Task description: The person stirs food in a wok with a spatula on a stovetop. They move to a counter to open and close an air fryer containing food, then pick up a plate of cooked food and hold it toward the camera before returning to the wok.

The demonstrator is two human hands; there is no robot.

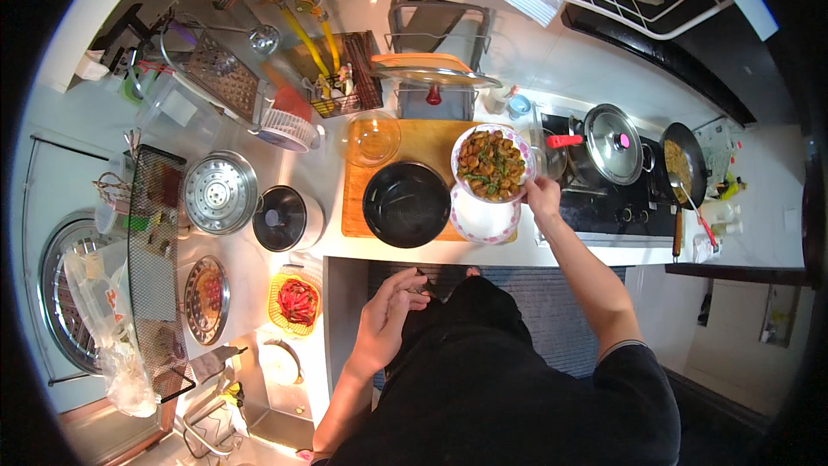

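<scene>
My right hand (543, 197) grips the lower right rim of a flower-patterned bowl holding browned food pieces with green bits (491, 165). Partly beneath it, a white plate with a pink floral rim (485, 217) lies at the front edge of a wooden cutting board (427, 136). An empty-looking black pan or bowl (406, 204) stands to the left on the board, and a clear amber glass bowl (373, 138) sits behind it. My left hand (391, 314) is held in front of my body, below the counter edge, fingers apart and nothing seen in it.
A lidded pot (614, 144) with a red-handled utensil or pan handle beside it stands on the black stove (582, 210). A wok (684, 165) holds food and a ladle. Left are a steamer insert (220, 192), a black-lined pot (279, 218) and a yellow basket (294, 303) of red chillies.
</scene>
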